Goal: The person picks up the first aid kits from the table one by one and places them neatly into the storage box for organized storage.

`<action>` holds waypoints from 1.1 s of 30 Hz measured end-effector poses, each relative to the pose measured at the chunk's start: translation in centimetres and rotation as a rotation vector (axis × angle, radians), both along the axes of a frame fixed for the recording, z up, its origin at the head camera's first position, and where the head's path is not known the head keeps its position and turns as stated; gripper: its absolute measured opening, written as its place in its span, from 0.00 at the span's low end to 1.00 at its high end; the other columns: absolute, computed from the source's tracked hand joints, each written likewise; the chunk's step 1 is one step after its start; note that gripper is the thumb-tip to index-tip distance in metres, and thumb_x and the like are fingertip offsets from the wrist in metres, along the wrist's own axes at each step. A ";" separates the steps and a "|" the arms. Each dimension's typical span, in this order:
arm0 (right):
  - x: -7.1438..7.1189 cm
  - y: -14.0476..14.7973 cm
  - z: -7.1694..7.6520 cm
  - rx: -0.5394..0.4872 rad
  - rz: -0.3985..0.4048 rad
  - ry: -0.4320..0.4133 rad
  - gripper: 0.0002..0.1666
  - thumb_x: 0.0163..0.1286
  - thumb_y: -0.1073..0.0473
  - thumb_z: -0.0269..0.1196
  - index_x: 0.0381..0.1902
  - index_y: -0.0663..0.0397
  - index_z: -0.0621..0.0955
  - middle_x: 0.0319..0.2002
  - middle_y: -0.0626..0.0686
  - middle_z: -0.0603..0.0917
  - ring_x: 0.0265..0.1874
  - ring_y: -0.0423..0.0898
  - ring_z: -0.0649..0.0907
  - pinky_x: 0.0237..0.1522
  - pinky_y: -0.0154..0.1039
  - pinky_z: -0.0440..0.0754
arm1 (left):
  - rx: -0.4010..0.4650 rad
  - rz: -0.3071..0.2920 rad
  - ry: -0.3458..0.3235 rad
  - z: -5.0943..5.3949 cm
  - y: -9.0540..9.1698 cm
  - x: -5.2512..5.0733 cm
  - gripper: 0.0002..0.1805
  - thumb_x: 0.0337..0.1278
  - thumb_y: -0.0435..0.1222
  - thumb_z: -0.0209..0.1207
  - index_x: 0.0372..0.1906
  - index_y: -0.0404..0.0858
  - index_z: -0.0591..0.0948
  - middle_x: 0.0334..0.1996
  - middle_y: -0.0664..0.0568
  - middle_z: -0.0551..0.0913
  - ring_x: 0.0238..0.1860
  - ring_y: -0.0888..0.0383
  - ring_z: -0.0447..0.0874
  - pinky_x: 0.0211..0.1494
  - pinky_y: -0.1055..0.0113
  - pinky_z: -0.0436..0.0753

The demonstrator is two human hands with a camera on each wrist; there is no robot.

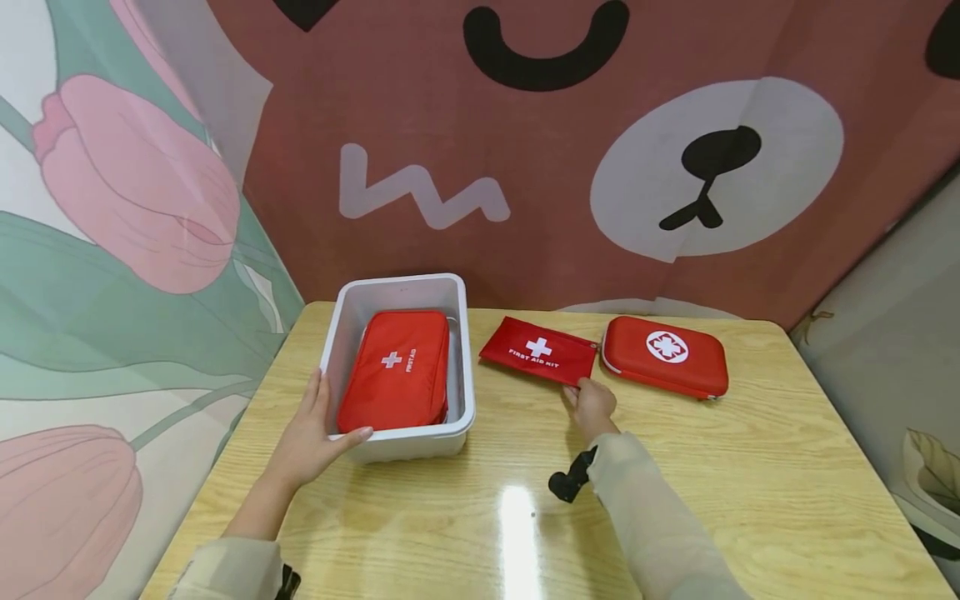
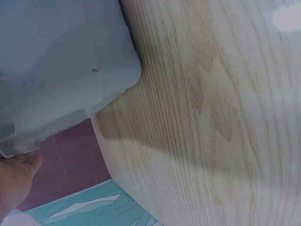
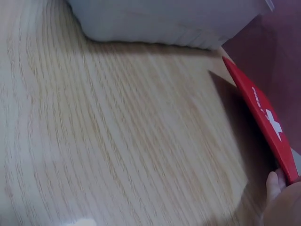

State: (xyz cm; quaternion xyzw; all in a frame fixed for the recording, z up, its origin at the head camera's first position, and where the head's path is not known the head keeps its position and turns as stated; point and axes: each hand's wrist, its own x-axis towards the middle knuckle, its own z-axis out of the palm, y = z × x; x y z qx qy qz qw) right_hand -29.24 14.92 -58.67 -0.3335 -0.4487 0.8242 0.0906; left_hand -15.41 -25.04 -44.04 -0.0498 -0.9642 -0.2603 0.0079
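My left hand (image 1: 311, 446) grips the near left corner of a white plastic bin (image 1: 467, 367). Its thumb lies along the front rim and its fingers are against the left side; the left wrist view catches only part of the hand (image 2: 19, 181) by the bin's rim (image 2: 21, 150). Inside the bin lies a red first aid bag (image 1: 397, 367) with a white cross. To the bin's right, my right hand (image 1: 594, 408) pinches the near right corner of a flat red first aid kit pouch (image 1: 536, 350). The pouch (image 3: 263, 115) is tilted, partly raised over its shadow on the wood.
A red hard-shell case (image 1: 667, 358) with a round white emblem lies on the wooden table (image 1: 465, 533), right of the pouch. A printed cloth backdrop (image 1: 540, 208) stands behind the table's far edge. More printed cloth (image 1: 112, 292) hangs at the left.
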 end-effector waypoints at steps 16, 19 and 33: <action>-0.8 -0.1 1.8 -0.115 0.008 0.146 0.18 0.64 0.68 0.45 0.52 0.54 0.61 0.40 0.56 0.66 0.24 0.50 0.72 0.37 0.50 0.76 | -0.003 -0.005 -0.014 0.1 0.2 -0.1 0.57 0.40 0.62 0.54 0.65 0.31 0.40 0.65 0.40 0.37 0.62 0.39 0.44 0.46 0.42 0.68; -1.2 0.4 1.2 -0.163 0.018 0.242 0.15 0.64 0.67 0.47 0.48 0.51 0.64 0.39 0.57 0.72 0.26 0.54 0.77 0.31 0.51 0.77 | -0.007 -0.002 -0.015 0.1 0.2 0.0 0.57 0.40 0.62 0.53 0.65 0.31 0.40 0.65 0.39 0.37 0.61 0.39 0.45 0.45 0.42 0.68; 1.5 -0.6 10.1 -0.028 0.118 0.273 0.11 0.69 0.62 0.42 0.47 0.54 0.67 0.39 0.54 0.72 0.29 0.49 0.78 0.36 0.46 0.76 | -0.053 -0.008 0.000 0.1 0.0 0.0 0.57 0.41 0.62 0.52 0.65 0.31 0.40 0.65 0.40 0.37 0.61 0.38 0.46 0.46 0.42 0.67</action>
